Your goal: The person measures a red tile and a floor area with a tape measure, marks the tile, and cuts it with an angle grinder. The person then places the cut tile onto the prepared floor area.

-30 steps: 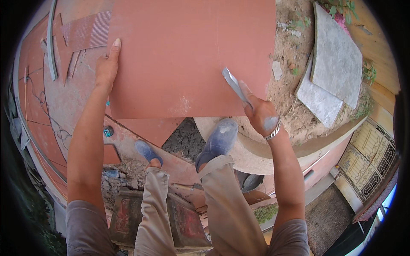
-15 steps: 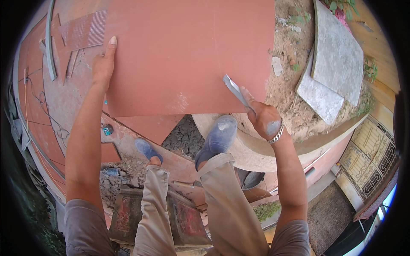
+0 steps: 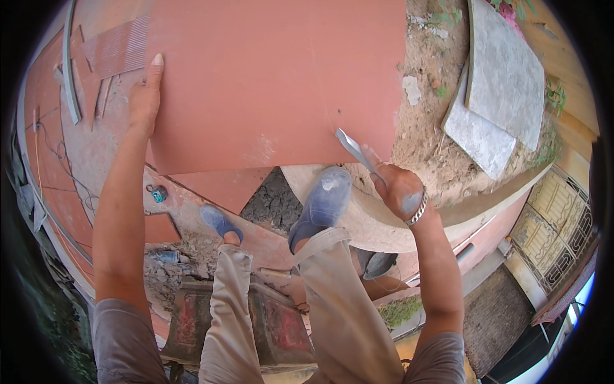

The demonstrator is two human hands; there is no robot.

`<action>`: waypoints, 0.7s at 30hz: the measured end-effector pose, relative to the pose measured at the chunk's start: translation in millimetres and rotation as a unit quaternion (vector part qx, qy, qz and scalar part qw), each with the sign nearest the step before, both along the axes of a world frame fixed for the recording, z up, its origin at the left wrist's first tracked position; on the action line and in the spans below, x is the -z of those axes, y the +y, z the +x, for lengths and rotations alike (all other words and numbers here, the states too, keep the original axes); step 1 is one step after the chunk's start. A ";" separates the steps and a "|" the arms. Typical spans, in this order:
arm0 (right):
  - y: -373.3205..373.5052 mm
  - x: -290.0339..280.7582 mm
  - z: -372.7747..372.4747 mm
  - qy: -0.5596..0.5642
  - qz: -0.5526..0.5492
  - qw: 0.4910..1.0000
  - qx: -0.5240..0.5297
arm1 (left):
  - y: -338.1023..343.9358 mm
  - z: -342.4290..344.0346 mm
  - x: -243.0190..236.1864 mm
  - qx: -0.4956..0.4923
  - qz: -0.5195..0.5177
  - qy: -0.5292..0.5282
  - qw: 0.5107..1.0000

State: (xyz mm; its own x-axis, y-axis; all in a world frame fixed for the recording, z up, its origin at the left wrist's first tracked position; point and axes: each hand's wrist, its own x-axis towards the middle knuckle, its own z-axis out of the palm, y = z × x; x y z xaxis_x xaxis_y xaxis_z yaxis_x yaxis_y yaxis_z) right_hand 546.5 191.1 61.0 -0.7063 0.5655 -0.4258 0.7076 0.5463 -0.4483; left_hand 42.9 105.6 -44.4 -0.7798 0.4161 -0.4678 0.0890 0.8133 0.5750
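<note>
Two squarish, worn tins point(image 3: 281, 326) are seen side by side at the lower middle of the head view, beneath the person's legs. Each is shown with a faded red face framed by dark, rusted edges, and the left one point(image 3: 190, 319) is partly hidden by a trouser leg. What is printed on the red faces cannot be made out. A small, crumpled, pale blue container point(image 3: 164, 256) is seen lying on the rubble just left of the tins. No sign or screen is seen.
</note>
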 end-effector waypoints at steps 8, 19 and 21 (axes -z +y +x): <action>-9.8 -6.0 17.3 -0.054 0.010 0.998 -0.022 | 0.7 -3.0 3.1 0.002 0.000 -0.011 1.000; -17.2 -17.9 25.8 -0.085 0.008 0.996 -0.037 | 1.7 -0.6 1.0 -0.004 -0.002 -0.007 1.000; -19.5 -16.3 32.5 -0.091 0.005 0.995 -0.042 | 0.5 -2.1 2.8 -0.004 -0.005 -0.009 1.000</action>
State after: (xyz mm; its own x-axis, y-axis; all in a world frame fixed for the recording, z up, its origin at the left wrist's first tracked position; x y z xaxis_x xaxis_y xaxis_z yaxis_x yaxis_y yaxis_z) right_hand 579.0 171.6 77.4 -0.6637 0.5122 -0.5451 0.7275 0.6116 -0.3110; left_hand 40.8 106.1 -47.2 -0.7744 0.4058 -0.4855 0.0731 0.8195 0.5684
